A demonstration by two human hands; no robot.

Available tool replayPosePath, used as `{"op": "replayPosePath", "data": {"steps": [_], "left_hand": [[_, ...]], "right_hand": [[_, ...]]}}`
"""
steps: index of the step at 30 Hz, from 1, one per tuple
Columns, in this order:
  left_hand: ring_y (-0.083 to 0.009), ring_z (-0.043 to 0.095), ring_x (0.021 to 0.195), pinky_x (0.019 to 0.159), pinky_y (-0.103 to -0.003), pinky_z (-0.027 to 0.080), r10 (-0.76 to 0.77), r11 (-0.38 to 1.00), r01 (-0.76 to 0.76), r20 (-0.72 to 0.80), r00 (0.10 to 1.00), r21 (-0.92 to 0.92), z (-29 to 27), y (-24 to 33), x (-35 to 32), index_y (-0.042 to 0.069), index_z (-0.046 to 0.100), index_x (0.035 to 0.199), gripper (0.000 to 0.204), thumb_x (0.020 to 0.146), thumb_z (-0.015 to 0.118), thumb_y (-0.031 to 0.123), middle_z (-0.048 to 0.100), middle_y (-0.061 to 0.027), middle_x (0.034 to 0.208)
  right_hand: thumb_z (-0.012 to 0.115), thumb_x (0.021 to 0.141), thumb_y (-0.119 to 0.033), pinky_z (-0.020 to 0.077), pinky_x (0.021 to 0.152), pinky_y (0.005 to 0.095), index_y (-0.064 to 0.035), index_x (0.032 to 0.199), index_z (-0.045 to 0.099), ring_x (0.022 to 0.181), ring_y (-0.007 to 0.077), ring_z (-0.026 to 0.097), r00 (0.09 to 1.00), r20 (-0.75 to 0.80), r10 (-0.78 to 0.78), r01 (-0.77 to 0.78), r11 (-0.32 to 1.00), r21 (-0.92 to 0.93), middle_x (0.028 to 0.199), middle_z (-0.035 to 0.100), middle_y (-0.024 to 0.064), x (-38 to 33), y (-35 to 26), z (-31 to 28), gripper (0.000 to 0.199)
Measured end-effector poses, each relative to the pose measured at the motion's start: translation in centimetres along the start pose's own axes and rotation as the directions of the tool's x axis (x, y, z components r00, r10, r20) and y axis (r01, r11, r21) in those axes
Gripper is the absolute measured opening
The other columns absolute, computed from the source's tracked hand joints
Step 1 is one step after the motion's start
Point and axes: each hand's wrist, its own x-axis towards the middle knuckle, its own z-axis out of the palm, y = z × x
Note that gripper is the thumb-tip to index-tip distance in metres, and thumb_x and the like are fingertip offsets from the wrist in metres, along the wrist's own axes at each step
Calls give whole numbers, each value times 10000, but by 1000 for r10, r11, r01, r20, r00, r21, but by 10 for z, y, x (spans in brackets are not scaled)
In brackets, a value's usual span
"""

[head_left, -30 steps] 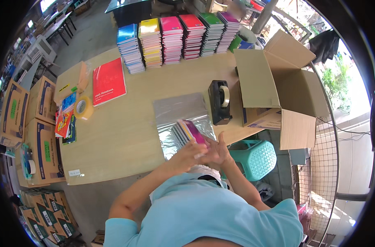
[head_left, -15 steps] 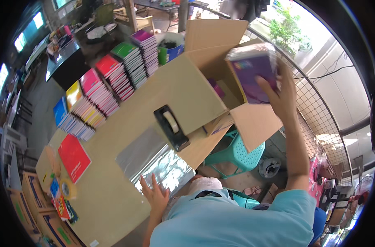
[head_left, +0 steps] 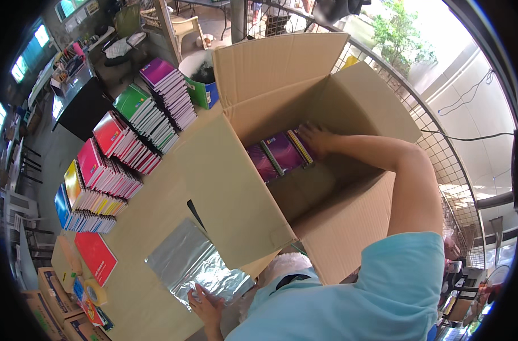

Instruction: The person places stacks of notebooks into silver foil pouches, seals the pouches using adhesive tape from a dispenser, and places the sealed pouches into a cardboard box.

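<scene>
Brown cartons (head_left: 57, 290) are crowded at the far left, beside a pale worktable (head_left: 163, 196) where a roll of clear tape (head_left: 94, 291) sits close to a large red notebook (head_left: 96, 258). Behind them, spiral notebooks rise in a slanting row of six colored stacks, from a blue stack (head_left: 83, 220) through yellow, magenta, red and green to a purple stack (head_left: 167, 88) near a bucket (head_left: 200, 85) with a blue and green side. Toward the near edge, a shiny silver plastic sheet (head_left: 182, 256) lies flat, its surface creased and catching the light. The person's left hand (head_left: 207, 305) rests at the sheet's near edge, fingers spread apart with nothing gripped between them. At center, an open cardboard box (head_left: 230, 187) stands with its flaps folded outward, the nearest flap covering part of the table. Inside, purple notebooks (head_left: 284, 150) lie side by side near the far wall, covers up and spiral bindings showing (one binding looks yellowish). The right hand (head_left: 316, 139) reaches in from the right, at the right end of those notebooks; whether its fingers are clamped or merely resting there cannot be told. A light-blue sleeve (head_left: 406, 261) covers the upper arm, and wire mesh (head_left: 462, 230) curves along the far right.
</scene>
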Motion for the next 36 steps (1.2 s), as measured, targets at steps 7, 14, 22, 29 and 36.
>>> {"op": "replayPosePath", "data": {"steps": [7,14,22,29,36], "left_hand": [[-513,292,1305,1062,-576,304,41,999,-41,18,999,-12,5,-2,2,82,242,1530,1155,595,896,260,237,-313,1454],[-490,297,1314,1055,-572,307,-14,1000,13,19,1000,12,2,0,7,84,282,1514,1134,579,909,227,232,-299,1462],[-436,305,1348,1032,-603,314,20,1000,-20,41,999,-6,-7,2,21,96,414,1445,970,644,868,401,346,-279,1422],[-377,478,1251,942,-621,419,-46,998,51,134,990,-32,-46,-34,6,156,415,1458,865,792,646,657,424,-162,1424],[-341,562,1176,1001,-435,439,18,903,-281,-625,781,-325,-204,-131,140,46,588,1238,488,836,743,275,624,-174,1207]], "right_hand": [[767,725,-424,271,1130,590,114,1494,116,1432,524,184,952,-222,212,-202,977,63,1552,99,361,38,-38,78,1142],[798,691,-352,309,1123,554,128,1486,113,1396,553,242,851,-495,175,-59,969,241,1530,126,392,32,-21,88,1154],[769,755,-476,515,857,427,-79,1139,684,989,298,666,890,279,-360,265,907,326,1080,703,173,69,73,26,559],[804,765,-212,541,604,302,-51,1119,718,699,177,688,984,-135,117,33,623,781,804,712,91,-146,-87,-293,399],[791,752,-308,505,650,330,-115,1175,684,711,190,650,696,-469,-543,691,685,232,773,656,41,-172,-303,-383,477]]}}
